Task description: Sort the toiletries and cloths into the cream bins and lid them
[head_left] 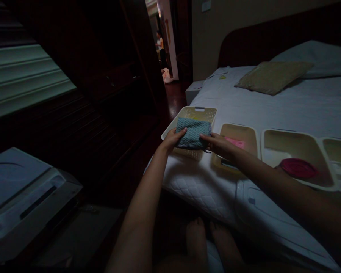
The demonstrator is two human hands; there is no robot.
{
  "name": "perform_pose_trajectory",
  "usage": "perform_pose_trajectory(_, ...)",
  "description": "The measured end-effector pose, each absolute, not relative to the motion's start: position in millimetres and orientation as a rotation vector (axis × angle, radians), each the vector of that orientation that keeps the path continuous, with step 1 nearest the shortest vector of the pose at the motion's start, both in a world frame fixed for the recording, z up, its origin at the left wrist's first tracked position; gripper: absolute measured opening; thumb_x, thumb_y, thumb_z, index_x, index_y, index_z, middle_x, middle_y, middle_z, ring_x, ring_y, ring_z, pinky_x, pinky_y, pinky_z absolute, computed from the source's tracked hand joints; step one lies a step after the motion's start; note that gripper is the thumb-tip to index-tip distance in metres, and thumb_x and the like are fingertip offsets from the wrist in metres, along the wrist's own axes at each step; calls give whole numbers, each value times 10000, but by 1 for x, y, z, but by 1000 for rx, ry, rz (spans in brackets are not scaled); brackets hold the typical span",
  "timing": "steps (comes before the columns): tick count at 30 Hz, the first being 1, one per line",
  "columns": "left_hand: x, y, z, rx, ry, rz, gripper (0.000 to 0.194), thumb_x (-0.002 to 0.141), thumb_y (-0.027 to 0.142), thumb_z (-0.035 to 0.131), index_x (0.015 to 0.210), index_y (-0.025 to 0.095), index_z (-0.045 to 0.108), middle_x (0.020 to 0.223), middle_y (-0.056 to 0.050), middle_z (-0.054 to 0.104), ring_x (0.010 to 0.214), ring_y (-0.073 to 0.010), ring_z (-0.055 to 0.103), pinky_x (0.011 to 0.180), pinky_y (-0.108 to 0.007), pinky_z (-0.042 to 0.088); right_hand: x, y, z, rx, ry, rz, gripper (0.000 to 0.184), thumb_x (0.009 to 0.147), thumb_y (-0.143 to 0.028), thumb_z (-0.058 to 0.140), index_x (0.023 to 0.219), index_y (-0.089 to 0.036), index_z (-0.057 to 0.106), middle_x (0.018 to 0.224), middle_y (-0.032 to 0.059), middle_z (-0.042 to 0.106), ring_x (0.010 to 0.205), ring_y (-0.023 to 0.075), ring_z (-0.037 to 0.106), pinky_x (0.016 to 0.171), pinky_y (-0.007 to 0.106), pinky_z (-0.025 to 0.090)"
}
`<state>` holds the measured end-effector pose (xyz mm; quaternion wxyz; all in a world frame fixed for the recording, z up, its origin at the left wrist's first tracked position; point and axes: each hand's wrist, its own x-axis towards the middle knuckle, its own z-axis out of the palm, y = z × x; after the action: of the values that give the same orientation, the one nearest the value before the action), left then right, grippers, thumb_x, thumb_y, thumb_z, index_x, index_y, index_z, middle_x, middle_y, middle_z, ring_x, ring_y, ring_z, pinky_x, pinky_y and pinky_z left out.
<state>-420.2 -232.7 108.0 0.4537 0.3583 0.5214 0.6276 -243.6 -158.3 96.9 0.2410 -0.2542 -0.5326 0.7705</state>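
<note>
A folded blue-green cloth (193,132) with a dark edge and a small hanging loop is held between my two hands. My left hand (171,138) grips its left side, thumb on top. On the right edge, my right hand (213,141) pinches it the same way. Below and behind the cloth stands a cream perforated basket (207,112), partly covered by it; something yellow shows inside. Right of that, a cream bin (252,132) holds a pink item (235,142), partly behind my right forearm.
Another bin (315,141) holds a dark pink rolled item (297,168); a further bin (337,146) sits at the right edge. A clear lid (251,201) lies at the bed's front. A cushion (274,77) rests on the bed. At left is a white box-shaped appliance (19,182). A person (160,47) stands beyond the doorway.
</note>
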Motion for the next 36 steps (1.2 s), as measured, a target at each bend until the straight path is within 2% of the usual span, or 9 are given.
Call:
perform_pose_trajectory(8, -427, -231, 99, 864, 1321, 1424, 426, 596, 379, 769, 899, 103, 655, 909, -84, 680, 801, -156, 626, 815, -305, 465, -243, -147, 84, -807, -1429, 2031, 200, 787, -233, 606, 981, -186, 614, 1001, 67, 674, 824, 150, 641, 774, 304, 519)
perform_pose_trajectory(15, -432, -237, 100, 935, 1338, 1281, 439, 604, 345, 768, 965, 134, 637, 891, -55, 658, 704, -113, 593, 662, -248, 456, -242, -140, 80, -850, -1412, 1967, 189, 782, -169, 582, 970, -188, 599, 920, 46, 666, 678, 117, 610, 630, 237, 500)
perform_pose_trajectory(25, -430, -237, 103, 859, 1346, 1336, 258, 658, 237, 706, 879, 128, 628, 767, -18, 615, 604, -75, 536, 585, -213, 411, -239, -138, 80, -846, -1486, 1936, 216, 771, -219, 605, 986, -206, 608, 948, 40, 656, 693, 114, 598, 585, 218, 475)
perform_pose_trajectory(31, -432, -238, 103, 804, 1333, 1394, 260, 623, 84, 645, 879, 117, 614, 751, -7, 617, 597, -68, 547, 567, -196, 413, -238, -141, 86, -907, -1446, 1926, 265, 715, -125, 595, 966, -209, 612, 900, 27, 653, 653, 107, 576, 601, 236, 470)
perform_pose_trajectory(36, -431, -239, 104, 797, 1332, 1404, 269, 581, 4, 560, 822, 111, 611, 649, 12, 585, 545, -56, 528, 518, -172, 396, -239, -141, 87, -874, -1448, 1932, 324, 601, -34, 549, 874, -190, 628, 804, 21, 649, 645, 117, 567, 601, 240, 446)
